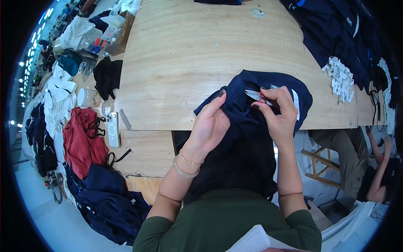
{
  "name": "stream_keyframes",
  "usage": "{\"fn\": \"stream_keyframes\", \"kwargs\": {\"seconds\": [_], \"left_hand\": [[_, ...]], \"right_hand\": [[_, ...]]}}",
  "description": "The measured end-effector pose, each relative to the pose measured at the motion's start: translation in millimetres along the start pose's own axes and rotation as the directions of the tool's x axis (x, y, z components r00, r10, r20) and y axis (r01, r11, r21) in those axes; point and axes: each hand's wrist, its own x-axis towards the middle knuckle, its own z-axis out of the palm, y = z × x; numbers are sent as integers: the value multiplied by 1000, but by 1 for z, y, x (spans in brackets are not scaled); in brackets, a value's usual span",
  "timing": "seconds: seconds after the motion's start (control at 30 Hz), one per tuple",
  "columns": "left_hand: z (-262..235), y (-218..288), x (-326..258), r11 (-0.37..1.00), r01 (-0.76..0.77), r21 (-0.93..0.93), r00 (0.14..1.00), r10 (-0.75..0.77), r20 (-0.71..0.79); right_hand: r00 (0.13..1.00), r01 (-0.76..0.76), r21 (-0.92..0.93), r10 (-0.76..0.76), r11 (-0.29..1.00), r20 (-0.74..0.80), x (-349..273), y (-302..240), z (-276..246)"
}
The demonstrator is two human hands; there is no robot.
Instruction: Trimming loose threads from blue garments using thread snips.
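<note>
A dark navy garment (268, 79) is bunched at the table's near edge and hangs down over my lap. My left hand (210, 124) grips its left part, the thumb on top and the fingers mostly hidden behind the cloth. In my right hand (280, 115) is a small pair of thread snips (252, 95), pinched between thumb and fingers. Their pale blades point left, over the fabric and close to my left thumb. A white strip (296, 105) shows on the garment beside my right hand.
On the left lie a phone (113, 129), red cloth (82, 138), white cloth (58, 98) and a wooden box (119, 35). Navy garments (331, 33) and a heap of white strips (339, 80) cover the far right. Another person (350, 155) sits at the right near a wooden stool (321, 164).
</note>
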Motion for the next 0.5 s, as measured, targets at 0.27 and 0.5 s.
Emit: {"fn": "stream_keyframes", "kwargs": {"seconds": [0.27,0.5], "left_hand": [[-1,-3,-3,999,1,32,1000,-1,-7],[0,-2,-3,1000,11,19,1000,-11,15]], "right_hand": [[997,71,-83,-69,994,27,3,-7,5],[997,75,-28,-75,997,17,0,-1,1]]}}
